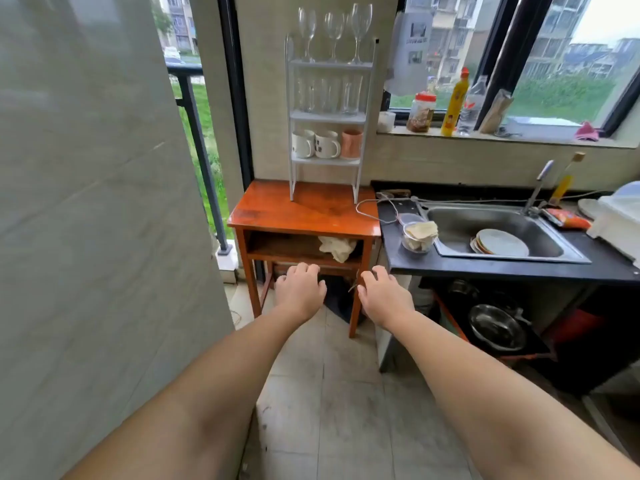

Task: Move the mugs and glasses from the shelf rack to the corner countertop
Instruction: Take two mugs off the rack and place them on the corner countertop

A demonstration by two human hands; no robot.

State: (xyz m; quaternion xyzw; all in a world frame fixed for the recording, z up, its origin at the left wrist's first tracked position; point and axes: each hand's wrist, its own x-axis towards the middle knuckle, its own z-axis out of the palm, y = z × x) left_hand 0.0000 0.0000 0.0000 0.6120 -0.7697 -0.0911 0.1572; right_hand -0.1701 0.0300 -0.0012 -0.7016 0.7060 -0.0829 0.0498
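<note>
The white three-tier shelf rack [329, 116] stands on the orange wooden worktop [304, 213]. Three clear stemmed wine glasses [334, 32], fragile and top-heavy, occupy the top tier; grasping by the bowl is advised. Slippery clear tumblers [329, 95] fill the middle tier. Two white ceramic mugs [315, 144] and a pink cup [351, 143] are best taken by handle or body. Left hand [299, 289] and right hand [384, 294] hover empty, fingers [304, 268] loosely spread.

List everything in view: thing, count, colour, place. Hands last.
shelf rack: one, white, on the wooden table
wine glasses: three, clear, top shelf
tumblers: several, clear, middle shelf; exact count unclear
mugs: two white, one pink, bottom shelf
wooden table: one, reddish-brown, left of the countertop
countertop: one, black, around the sink
sink: one, steel, holding plates
plates: stack, white, in sink
yellow bottle: one, on windowsill
left hand: one, empty, open
right hand: one, empty, open
</note>
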